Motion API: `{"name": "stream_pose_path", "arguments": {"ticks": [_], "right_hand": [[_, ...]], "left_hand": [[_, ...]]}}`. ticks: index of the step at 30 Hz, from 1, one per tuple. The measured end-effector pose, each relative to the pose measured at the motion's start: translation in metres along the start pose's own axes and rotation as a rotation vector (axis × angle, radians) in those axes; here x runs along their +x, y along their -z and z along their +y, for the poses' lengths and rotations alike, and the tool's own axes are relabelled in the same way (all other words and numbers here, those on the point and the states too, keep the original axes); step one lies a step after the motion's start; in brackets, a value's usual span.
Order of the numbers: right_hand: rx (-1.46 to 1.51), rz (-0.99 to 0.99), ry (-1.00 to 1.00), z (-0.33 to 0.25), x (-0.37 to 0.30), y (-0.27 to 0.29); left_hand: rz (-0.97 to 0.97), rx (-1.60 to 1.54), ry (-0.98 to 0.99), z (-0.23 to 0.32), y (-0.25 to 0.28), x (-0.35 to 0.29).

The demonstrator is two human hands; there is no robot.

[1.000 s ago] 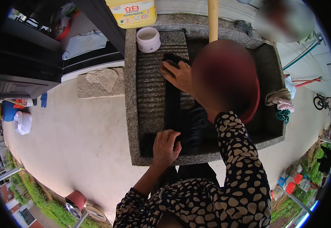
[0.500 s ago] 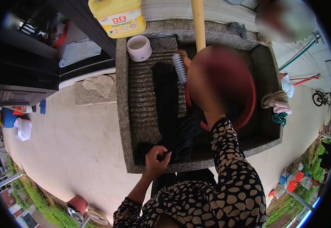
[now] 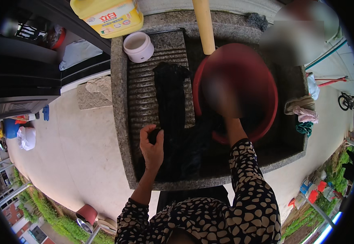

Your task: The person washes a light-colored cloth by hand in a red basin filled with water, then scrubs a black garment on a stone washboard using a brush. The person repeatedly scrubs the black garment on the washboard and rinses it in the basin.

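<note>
A long black garment (image 3: 171, 97) lies wet over the ribbed washboard (image 3: 138, 87) of a stone sink, and its lower part trails toward the basin. My left hand (image 3: 152, 148) is closed on the garment's left edge, with thumb and fingers curled round a fold of it. My right hand (image 3: 228, 101) reaches into the red basin (image 3: 273, 93), which stands in the sink right of the washboard. Blur covers that hand's fingers and most of the basin's inside, so anything it holds is hidden. The scrubbing brush seen earlier is not visible.
A white tub (image 3: 138, 48) and a yellow detergent jug (image 3: 110, 20) stand at the sink's far left. A tan pole (image 3: 204, 30) rises behind the basin. Cloths (image 3: 301, 107) hang over the right rim. A dark scouring pad (image 3: 257, 21) sits on the far rim.
My right hand, earlier with a white-bristled brush by the garment, has moved into the basin. My left hand has slid farther up along the garment. The view has shifted slightly.
</note>
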State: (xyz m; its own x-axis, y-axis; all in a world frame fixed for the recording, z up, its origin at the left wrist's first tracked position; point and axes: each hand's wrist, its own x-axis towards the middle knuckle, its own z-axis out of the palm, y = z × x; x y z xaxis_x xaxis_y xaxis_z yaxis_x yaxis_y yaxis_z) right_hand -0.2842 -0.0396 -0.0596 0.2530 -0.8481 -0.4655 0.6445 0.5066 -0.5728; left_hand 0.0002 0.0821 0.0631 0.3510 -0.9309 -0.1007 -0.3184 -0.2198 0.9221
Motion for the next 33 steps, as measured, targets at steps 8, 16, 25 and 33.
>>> {"name": "stream_pose_path", "arguments": {"ticks": [8, 16, 25, 33], "right_hand": [[-1.669, -0.395, 0.706, 0.036, -0.067, -0.151], [-1.930, 0.335, 0.942, -0.003, 0.082, -0.156], [-1.960, -0.339, 1.134, 0.037, 0.020, -0.165], [-1.873, -0.366, 0.916, 0.039, 0.026, -0.165]], "left_hand": [[-0.182, 0.603, -0.103, -0.005, -0.006, -0.012], [-0.387, 0.663, -0.487, -0.003, -0.001, -0.029], [-0.175, 0.511, -0.552, -0.009, 0.001, -0.032], [-0.056, 0.500, -0.512, -0.011, 0.000, -0.025]]}}
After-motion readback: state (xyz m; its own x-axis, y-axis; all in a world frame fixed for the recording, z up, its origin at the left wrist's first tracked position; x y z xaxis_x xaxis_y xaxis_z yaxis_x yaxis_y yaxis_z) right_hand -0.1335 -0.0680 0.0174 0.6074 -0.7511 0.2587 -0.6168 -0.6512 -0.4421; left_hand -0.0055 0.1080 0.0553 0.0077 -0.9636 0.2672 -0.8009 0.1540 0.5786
